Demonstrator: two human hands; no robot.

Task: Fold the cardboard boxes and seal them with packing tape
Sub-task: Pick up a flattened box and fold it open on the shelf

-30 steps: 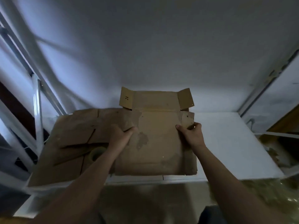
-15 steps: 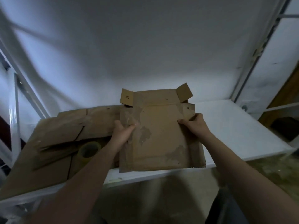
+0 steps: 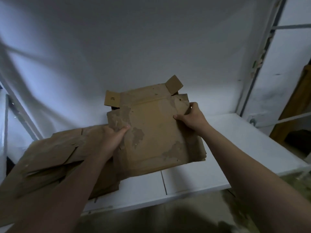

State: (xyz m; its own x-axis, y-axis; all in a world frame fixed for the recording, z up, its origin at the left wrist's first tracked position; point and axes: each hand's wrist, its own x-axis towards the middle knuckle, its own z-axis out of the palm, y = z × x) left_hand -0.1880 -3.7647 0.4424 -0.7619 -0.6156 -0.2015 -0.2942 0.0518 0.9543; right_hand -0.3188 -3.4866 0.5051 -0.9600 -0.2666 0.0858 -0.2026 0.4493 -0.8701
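- Use the bare right half of the white shelf [image 3: 235, 148] as the work surface. Set the work down there, back from the front edge, before pressing any flap.
- Keep clear of the pile of flat cardboard [image 3: 55, 153] covering the shelf's left half. Avoid dragging a sheet off with the lift.
- Step judged: opening one flattened box [image 3: 156, 132] out of flat. Folding barely begun, sealing not started, no tape roll in view.
- Push the two side creases toward each other to square the tube. Press on scored lines only, since the worn board probably buckles or tears elsewhere.
- Held tilted above mid-shelf, left edge overlapping the pile. Cannot tell whether the lower edge touches the shelf.
- Gripped at the left edge by the left hand [image 3: 112, 138], thumb on the front face.
- Gripped at the upper right edge by the right hand [image 3: 191, 118], thumb in front, fingers curled round the corner.
- Appearance: brown, flat, roughly rectangular. One crease across near the top; outer paper peeled in ragged patches at left, centre and lower right.
- Two small flaps standing at the top corners: left flap [image 3: 111, 100] with faint dark print, right flap [image 3: 174, 84] angled outward.
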